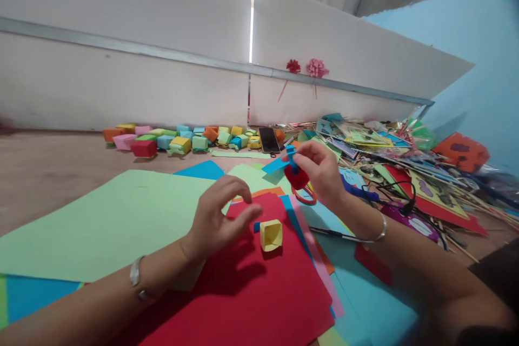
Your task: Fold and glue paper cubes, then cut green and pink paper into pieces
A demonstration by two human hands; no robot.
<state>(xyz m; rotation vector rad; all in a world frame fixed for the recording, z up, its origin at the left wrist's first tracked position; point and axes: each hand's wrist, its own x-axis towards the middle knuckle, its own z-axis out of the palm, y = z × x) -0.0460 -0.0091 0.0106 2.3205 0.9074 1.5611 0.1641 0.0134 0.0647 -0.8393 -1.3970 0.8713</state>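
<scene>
A yellow box (271,235), squarish with no clear long axis and its open mouth toward the viewer, sits on a red sheet (284,292), a blue tab (257,227) at its ten o'clock. It lies at five o'clock from the parted, empty fingers of the left hand (219,221), the nearer one, while toward one o'clock the right hand (322,170) pinches an upright blue strip (291,157), a red piece (297,178) at the strip's lower end. Farther out, colored boxes (180,145) cluster from ten toward twelve o'clock, where a phone (269,140) lies.
</scene>
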